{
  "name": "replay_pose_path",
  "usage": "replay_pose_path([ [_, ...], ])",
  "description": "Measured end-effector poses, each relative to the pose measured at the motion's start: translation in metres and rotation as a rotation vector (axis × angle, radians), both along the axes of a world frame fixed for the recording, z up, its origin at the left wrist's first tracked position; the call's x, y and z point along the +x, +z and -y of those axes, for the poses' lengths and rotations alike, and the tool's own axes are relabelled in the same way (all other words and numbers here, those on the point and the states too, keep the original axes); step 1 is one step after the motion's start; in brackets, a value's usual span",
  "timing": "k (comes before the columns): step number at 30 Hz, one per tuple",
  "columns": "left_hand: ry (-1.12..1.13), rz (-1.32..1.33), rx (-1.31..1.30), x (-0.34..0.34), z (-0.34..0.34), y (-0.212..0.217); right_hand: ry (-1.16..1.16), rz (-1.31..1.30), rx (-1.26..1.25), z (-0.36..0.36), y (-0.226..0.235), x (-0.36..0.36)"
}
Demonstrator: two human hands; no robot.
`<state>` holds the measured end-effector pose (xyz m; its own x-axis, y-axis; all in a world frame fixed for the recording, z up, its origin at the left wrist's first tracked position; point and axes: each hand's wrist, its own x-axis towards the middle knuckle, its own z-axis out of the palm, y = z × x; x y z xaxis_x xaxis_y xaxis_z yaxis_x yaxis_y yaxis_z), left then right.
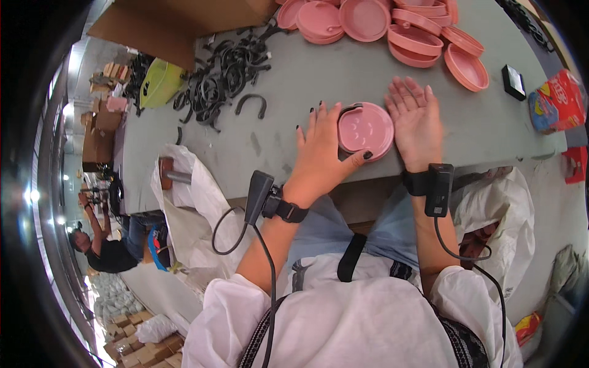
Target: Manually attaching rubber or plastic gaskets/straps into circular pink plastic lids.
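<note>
A pink round plastic lid [367,127] lies at the table's near edge, with a black curved handle [351,110] along its left side, partly hidden by my fingers. My left hand [322,147] holds the lid from the left: the thumb presses its lower rim and the index finger lies by the upper left, while the other fingers spread over the table. Just right of the lid, my right hand [417,122] is palm up with its fingers stretched out, holding nothing.
Many pink lids [415,40] are heaped at the far side. Black curved handles [215,86] lie piled at far left beside a cardboard box [178,27]; one loose handle [251,105] is nearer. A small black box [513,82] and red packet [558,101] stand right. White sacks [497,214] flank my legs.
</note>
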<state>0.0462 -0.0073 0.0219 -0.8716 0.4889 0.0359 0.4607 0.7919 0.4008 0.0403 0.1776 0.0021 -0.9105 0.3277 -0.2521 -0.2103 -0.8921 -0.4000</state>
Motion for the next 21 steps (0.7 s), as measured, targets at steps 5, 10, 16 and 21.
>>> replay_pose_path([
  [5,0.028,-0.207,0.048,0.006,-0.026,0.01,0.078,-0.083,-0.126,-0.003,0.012,0.005],
  [10,-0.023,-0.32,-0.043,0.005,-0.034,-0.001,0.147,-0.313,-0.281,-0.005,0.018,0.009],
  [16,-0.023,-0.269,0.125,0.005,-0.038,-0.007,0.442,-0.821,-0.527,-0.012,0.02,0.025],
  [21,-0.113,-0.288,0.041,-0.003,-0.032,-0.017,0.69,-1.621,-0.165,-0.012,0.019,0.021],
])
